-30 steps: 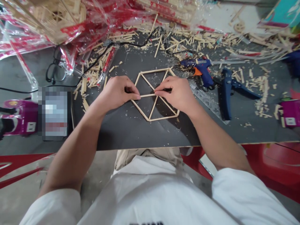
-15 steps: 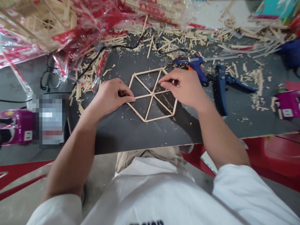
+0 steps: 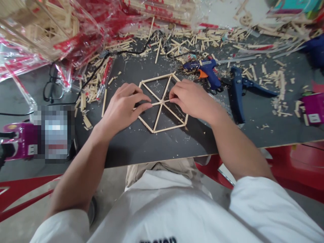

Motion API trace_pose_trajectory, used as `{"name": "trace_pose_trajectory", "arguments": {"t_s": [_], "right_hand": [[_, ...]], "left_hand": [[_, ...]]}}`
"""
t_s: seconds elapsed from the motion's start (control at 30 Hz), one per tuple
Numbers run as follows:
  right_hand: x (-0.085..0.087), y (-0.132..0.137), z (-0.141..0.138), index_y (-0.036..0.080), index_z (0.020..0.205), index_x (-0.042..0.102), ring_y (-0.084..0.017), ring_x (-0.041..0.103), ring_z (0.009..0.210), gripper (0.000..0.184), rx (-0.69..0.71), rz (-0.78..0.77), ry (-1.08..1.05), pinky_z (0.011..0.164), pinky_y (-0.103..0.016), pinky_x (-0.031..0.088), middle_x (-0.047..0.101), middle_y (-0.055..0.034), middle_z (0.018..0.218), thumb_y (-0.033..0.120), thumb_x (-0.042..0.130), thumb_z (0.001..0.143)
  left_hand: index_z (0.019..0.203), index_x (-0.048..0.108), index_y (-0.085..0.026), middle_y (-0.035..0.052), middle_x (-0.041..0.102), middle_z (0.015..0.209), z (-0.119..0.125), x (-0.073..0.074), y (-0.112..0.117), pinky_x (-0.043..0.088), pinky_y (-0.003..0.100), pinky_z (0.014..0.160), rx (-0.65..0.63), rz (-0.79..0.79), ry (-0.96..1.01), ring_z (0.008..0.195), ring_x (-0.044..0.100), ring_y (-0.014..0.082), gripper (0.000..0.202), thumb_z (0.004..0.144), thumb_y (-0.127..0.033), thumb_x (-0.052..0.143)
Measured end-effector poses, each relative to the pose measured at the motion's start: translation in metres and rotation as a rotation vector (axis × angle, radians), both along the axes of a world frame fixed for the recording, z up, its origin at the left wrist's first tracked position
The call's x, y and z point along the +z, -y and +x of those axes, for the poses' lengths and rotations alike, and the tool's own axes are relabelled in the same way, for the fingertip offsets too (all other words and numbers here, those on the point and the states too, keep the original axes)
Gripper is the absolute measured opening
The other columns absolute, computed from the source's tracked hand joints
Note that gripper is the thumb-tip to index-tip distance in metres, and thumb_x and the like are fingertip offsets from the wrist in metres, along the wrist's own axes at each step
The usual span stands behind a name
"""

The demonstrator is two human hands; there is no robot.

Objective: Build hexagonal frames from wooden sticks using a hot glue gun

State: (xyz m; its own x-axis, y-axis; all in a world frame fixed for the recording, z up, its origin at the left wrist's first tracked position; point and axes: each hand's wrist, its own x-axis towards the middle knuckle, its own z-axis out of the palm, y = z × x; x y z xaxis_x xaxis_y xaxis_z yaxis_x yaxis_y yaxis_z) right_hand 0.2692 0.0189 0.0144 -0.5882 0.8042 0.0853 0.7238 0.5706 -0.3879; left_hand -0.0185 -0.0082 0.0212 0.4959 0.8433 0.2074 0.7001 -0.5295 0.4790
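A hexagonal wooden stick frame [image 3: 162, 102] lies on the dark tabletop [image 3: 131, 148], in front of the person, its six spokes meeting at a central hub. The left hand [image 3: 125, 106] is over the frame's left corner, thumb and forefinger curved around the spoke that runs from there to the hub; whether the two tips press on the wood or sit just apart from it, I cannot tell. The right hand [image 3: 193, 98] reaches in from the opposite side, its thumb and forefinger pinching the right-hand spoke close to the hub, the other fingers folded behind. Just beyond the right hand rests a blue hot glue gun [image 3: 212, 72] with an orange trigger, its nozzle pointing left, and beside it a blue-handled cutter [image 3: 237, 91] lies with its handles spread. Short wooden offcuts [image 3: 279, 91] are scattered to the right of the cutter and in a band along the back of the tabletop. At the far left, red-and-clear plastic wrappers [image 3: 83, 50] are heaped behind a pair of eyeglasses [image 3: 55, 90]. A purple device [image 3: 21, 140] stands near the left end, next to a pixelated patch.
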Motion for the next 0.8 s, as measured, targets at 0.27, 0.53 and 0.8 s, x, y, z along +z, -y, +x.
{"name": "trace_pose_trajectory", "arguments": {"t_s": [0.27, 0.53, 0.8], "right_hand": [[0.047, 0.014, 0.021, 0.023, 0.098, 0.079, -0.022, 0.066, 0.083, 0.033, -0.106, -0.222, -0.248, 0.081, -0.041, 0.052, 0.075, -0.0056, 0.087, 0.055, 0.071, 0.103], [0.058, 0.014, 0.032, 0.024, 0.092, 0.081, -0.018, 0.059, 0.072, 0.038, -0.057, -0.419, -0.339, 0.065, -0.038, 0.046, 0.078, -0.0044, 0.088, 0.062, 0.079, 0.094], [0.060, 0.013, 0.031, 0.025, 0.091, 0.081, -0.017, 0.057, 0.070, 0.042, -0.026, -0.472, -0.324, 0.063, -0.039, 0.044, 0.078, -0.0046, 0.088, 0.067, 0.077, 0.092]], "left_hand": [[0.134, 0.077, -0.029, 0.0116, 0.075, 0.131, -0.012, 0.024, 0.006, 0.046, 0.057, 0.120, -0.089, 0.294, 0.211, 0.125, 0.064, 0.0316, 0.087, 0.093, -0.095, 0.038], [0.128, 0.076, -0.046, 0.0030, 0.076, 0.133, -0.008, 0.024, 0.014, 0.048, 0.062, 0.118, 0.097, 0.419, 0.098, 0.130, 0.064, 0.0321, 0.039, 0.095, -0.066, 0.075], [0.112, 0.081, -0.043, -0.0016, 0.080, 0.122, -0.006, 0.022, 0.015, 0.052, 0.057, 0.116, 0.109, 0.418, 0.179, 0.121, 0.068, 0.0243, 0.015, 0.099, -0.049, 0.079]]}}
